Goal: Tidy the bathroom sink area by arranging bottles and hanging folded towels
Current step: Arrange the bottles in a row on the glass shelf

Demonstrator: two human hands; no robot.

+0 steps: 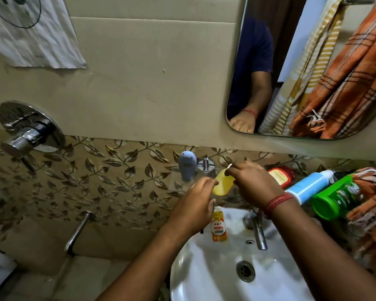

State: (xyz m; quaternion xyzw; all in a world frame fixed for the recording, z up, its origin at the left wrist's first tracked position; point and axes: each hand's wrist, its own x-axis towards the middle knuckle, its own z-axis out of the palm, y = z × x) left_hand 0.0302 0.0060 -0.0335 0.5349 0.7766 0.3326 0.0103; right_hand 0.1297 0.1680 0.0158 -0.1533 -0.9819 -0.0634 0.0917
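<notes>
A small yellow bottle (222,183) is held above the back of the white sink (204,268), near a clear wall shelf. My right hand (253,184) grips the bottle from the right, fingers curled over its top. My left hand (195,203) touches its left side with the fingertips. An orange-labelled sachet (219,227) stands on the sink rim below my hands. On the ledge to the right lie a red bottle (281,175), a white-and-blue bottle (308,186) and a green bottle (336,197), all on their sides. An orange checked towel (371,196) is heaped at the far right.
A grey-blue holder (187,165) stands on the clear shelf left of the yellow bottle. The sink tap (257,230) sticks out below my right wrist. A chrome shower mixer (28,131) and a spout (78,231) are on the left wall. The mirror (313,72) reflects hung towels.
</notes>
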